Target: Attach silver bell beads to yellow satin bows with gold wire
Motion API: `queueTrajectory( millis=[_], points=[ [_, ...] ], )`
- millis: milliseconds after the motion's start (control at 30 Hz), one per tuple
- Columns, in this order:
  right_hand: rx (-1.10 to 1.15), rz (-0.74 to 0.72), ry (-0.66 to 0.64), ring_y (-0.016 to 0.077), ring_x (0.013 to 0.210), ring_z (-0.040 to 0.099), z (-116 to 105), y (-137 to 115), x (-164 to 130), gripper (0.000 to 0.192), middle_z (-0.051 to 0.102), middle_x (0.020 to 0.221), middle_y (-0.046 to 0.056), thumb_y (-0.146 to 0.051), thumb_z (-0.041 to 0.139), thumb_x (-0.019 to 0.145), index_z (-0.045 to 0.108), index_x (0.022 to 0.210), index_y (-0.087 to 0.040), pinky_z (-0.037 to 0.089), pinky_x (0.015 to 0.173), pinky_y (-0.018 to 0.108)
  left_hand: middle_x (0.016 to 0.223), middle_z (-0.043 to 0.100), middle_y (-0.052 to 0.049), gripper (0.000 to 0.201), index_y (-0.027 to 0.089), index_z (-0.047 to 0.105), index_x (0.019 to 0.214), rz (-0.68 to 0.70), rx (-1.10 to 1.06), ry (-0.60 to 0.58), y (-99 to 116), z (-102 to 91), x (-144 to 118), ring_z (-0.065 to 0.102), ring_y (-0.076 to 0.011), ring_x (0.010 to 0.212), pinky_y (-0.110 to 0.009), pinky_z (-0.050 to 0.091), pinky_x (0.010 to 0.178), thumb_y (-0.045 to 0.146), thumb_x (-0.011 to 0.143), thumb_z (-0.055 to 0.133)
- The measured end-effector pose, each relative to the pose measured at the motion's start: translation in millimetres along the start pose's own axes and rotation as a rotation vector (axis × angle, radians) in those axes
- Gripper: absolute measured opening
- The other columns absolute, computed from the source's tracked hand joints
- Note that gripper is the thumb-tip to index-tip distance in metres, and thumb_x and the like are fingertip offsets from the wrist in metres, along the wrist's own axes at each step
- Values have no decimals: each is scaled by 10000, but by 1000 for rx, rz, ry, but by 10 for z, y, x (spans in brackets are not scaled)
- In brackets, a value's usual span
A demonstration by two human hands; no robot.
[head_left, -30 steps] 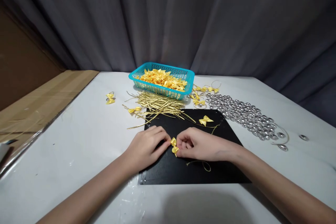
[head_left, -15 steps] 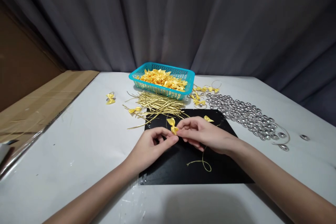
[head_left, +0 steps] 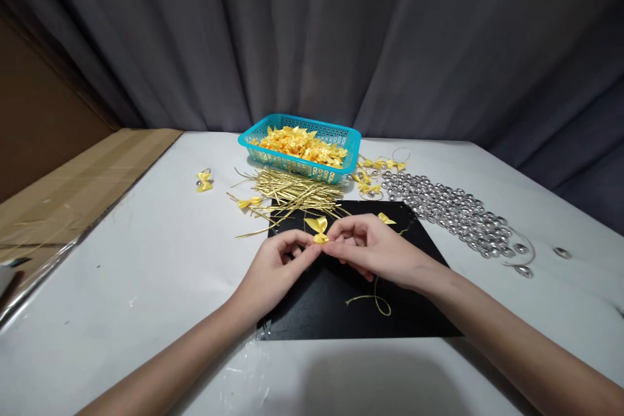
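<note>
Yellow satin, folded into a small bow point(head_left: 317, 229), sits pinched between both hands above the black mat point(head_left: 312, 312): the left hand point(head_left: 273, 270) closes thumb and forefinger on its lower edge, and the right hand point(head_left: 373, 248) closes on it from the other side. A thin gold wire point(head_left: 371, 299) trails from under the right hand and loops on the mat; whether it already runs through the bow's waist is hard to tell at this size. To do this well, I judge the pinch should stay at the bow's narrow middle, so the glossy loops keep their puff. Behind lie stiff gold wire ties point(head_left: 292, 192), a perforated teal basket point(head_left: 336, 172) of bows, and rounded silver beads point(head_left: 453, 208) on the white table point(head_left: 146, 260).
</note>
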State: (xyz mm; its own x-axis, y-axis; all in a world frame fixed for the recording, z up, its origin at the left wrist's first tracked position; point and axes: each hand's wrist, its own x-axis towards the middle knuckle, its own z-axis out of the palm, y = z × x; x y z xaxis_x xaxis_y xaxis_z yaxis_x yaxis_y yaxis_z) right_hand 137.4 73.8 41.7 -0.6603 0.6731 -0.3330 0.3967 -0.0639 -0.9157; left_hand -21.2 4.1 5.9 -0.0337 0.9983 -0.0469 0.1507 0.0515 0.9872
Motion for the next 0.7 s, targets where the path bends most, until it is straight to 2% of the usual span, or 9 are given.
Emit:
queueTrajectory(
  millis=[200, 400, 500, 567, 633, 700],
  points=[
    [16, -35, 18, 22, 343, 343, 17, 9, 0, 271, 418, 450, -80, -370, 689, 693, 546, 714, -141, 316, 313, 131, 619, 507, 26, 168, 170, 589, 757, -15, -10, -52, -4, -26, 11, 417, -99, 538, -239, 353, 514, 338, 751, 591],
    [-104, -42, 54, 18, 371, 318, -128, -26, -5, 113, 408, 466, -74, -225, 609, 685, 542, 670, -135, 282, 323, 126, 623, 493, 13, 200, 182, 545, 736, -5, 66, -116, 82, -62, -2, 430, -116, 548, -250, 352, 513, 369, 801, 521],
    [-197, -58, -1, 15, 423, 314, -214, -73, -29, 79, 398, 479, -70, -159, 596, 661, 534, 626, -124, 268, 374, 125, 645, 505, 3, 191, 188, 533, 746, 23, 112, -122, 94, -61, -11, 449, -126, 575, -255, 374, 526, 359, 821, 492],
    [-252, -81, -97, 18, 465, 326, -253, -97, -56, 92, 403, 503, -60, -154, 596, 678, 535, 623, -113, 275, 418, 130, 640, 493, 8, 169, 187, 532, 738, 6, 75, -139, 74, -62, -10, 441, -120, 572, -245, 361, 517, 337, 811, 505],
    [-262, -132, -179, 24, 502, 358, -269, -98, -76, 82, 480, 607, -31, -187, 589, 729, 575, 748, -108, 299, 441, 137, 637, 482, 13, 144, 180, 539, 724, -46, -64, -165, 51, -67, -5, 433, -108, 563, -226, 330, 497, 309, 790, 535],
    [-242, -227, -173, 31, 560, 422, -259, -75, -78, 268, 572, 887, 29, -212, 591, 764, 564, 1021, -141, 342, 459, 143, 662, 497, 9, 134, 165, 550, 718, -132, -284, -196, 44, -77, -5, 427, -90, 546, -208, 304, 476, 289, 767, 560]
  ],
)
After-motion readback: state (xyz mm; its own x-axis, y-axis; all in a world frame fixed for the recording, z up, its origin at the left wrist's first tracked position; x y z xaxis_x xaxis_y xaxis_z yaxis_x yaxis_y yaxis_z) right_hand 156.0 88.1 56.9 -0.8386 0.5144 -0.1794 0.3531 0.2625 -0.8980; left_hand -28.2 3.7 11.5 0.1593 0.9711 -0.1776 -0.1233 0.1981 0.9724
